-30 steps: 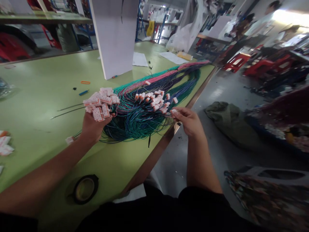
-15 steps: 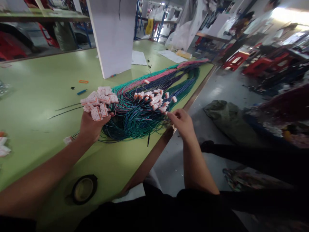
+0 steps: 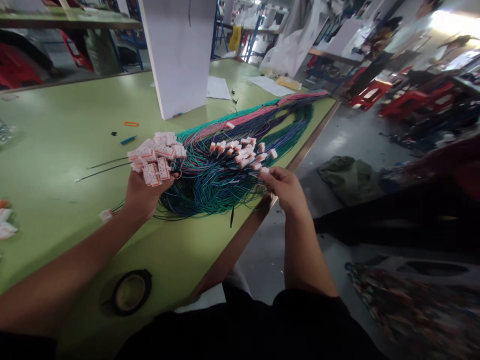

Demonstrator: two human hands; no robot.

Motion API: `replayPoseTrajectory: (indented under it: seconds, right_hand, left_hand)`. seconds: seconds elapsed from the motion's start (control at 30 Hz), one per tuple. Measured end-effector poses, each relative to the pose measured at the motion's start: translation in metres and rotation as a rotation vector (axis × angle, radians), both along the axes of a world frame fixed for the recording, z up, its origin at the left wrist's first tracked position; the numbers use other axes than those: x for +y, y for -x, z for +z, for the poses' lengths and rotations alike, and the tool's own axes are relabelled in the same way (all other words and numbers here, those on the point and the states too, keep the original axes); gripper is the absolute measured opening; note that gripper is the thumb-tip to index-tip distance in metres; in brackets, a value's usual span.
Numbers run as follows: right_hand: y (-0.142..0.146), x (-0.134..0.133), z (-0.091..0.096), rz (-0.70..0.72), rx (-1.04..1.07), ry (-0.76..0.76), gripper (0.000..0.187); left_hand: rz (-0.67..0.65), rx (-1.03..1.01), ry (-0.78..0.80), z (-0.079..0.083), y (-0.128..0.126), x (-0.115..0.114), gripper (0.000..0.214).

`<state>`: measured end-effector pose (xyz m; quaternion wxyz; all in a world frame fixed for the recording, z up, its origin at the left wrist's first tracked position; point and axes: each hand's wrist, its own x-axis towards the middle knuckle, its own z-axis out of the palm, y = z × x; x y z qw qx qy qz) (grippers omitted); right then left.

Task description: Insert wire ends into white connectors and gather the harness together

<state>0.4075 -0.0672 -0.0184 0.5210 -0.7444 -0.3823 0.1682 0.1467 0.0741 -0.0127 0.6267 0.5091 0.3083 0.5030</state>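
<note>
My left hand (image 3: 144,192) is closed round the wires below a bunch of white plug connectors (image 3: 155,155) with orange edges. At the table's right edge, my right hand (image 3: 287,187) pinches a small white connector (image 3: 264,171) between thumb and fingers. Several more small connectors (image 3: 243,152) lie just beyond it on the wires. Between the hands, a thick bundle of green, pink and dark wires (image 3: 213,187) is looped and runs off to the far right corner. One white connector (image 3: 106,215) rests beside my left wrist with its wires passing under the arm.
A roll of black tape (image 3: 131,292) lies near the front. A blue tool (image 3: 128,140) and an orange clip (image 3: 131,124) lie left of a white upright panel (image 3: 180,55). Papers (image 3: 272,86) are at the back. Red stools (image 3: 369,95) and a person's dark trouser leg (image 3: 375,215) are at the right.
The right hand has shifted very slightly, and a connector now shows at its fingertips. The person's leg at the right has moved. The left hand keeps its hold.
</note>
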Motion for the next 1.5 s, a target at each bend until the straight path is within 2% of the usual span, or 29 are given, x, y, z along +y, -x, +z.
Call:
replayPoseTrajectory:
  seconds: [0.2, 0.53, 0.67, 0.77, 0.9, 0.97, 1.1, 1.33, 1.5]
  right_hand:
    - [0.004, 0.001, 0.002, 0.018, 0.151, -0.032, 0.028]
    - [0.004, 0.0, 0.001, 0.011, 0.187, -0.021, 0.028]
    - [0.005, 0.002, 0.0, -0.009, 0.193, -0.038, 0.022]
    - [0.006, 0.006, 0.001, -0.018, 0.128, -0.011, 0.025]
    - [0.005, 0.013, 0.001, -0.066, -0.145, 0.079, 0.033]
    - [0.002, 0.015, 0.0, -0.046, -0.199, 0.09, 0.035]
    - [-0.004, 0.017, -0.001, 0.053, -0.169, 0.049, 0.035]
    - [-0.003, 0.019, -0.007, 0.049, -0.083, -0.064, 0.035]
    - [0.0, 0.016, -0.008, 0.083, -0.069, -0.135, 0.039]
  left_hand:
    - [-0.002, -0.005, 0.01, 0.002, -0.001, -0.001, 0.039]
    - [-0.004, 0.018, -0.011, 0.0, 0.0, 0.0, 0.038]
    - [-0.017, 0.045, -0.005, 0.002, 0.001, -0.001, 0.038]
    - [-0.02, 0.052, -0.016, 0.001, 0.001, -0.001, 0.038]
    - [-0.026, 0.033, -0.011, -0.002, 0.001, 0.0, 0.04]
    - [-0.027, 0.02, -0.011, -0.002, 0.001, 0.0, 0.041]
    - [-0.038, 0.017, -0.012, -0.003, 0.001, 0.001, 0.042]
    - [-0.03, -0.047, 0.0, -0.003, 0.0, 0.001, 0.047]
    - [-0.037, -0.021, 0.003, -0.003, 0.0, 0.001, 0.043]
